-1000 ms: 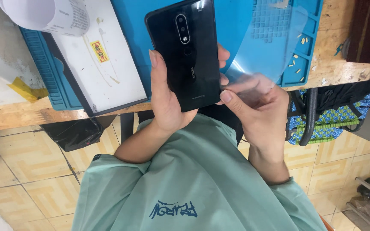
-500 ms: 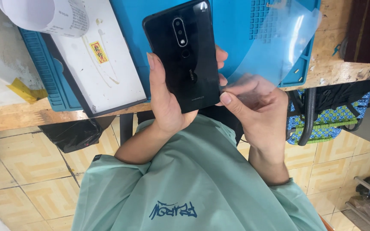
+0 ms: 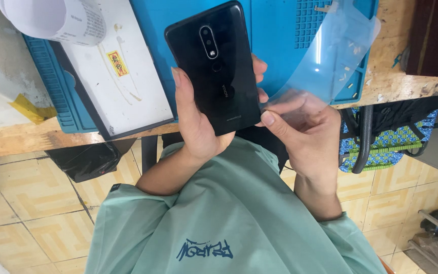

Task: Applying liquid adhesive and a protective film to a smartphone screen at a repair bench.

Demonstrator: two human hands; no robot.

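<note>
From the head camera, the black phone [image 3: 214, 66] sat back-up in the left hand [image 3: 198, 127], above the blue mat [image 3: 280, 30] at the edge of the wooden bench [image 3: 391, 81]. The clear film [image 3: 330, 56] curved up and away from the right hand [image 3: 305, 132], which pinched its lower end beside the phone's bottom corner.

To my eye the film was the risk: held only at one end, it could flop over and stick to itself, or pick up the small crumbs lying on the mat. The phone hung out past the bench edge, over the lap, so a slack grip could let it drop.

The left hand was closed around the phone, thumb along one long edge, fingertips showing past the other. The right hand's thumb and fingers were closed on the film, wrist bent upward.
</note>
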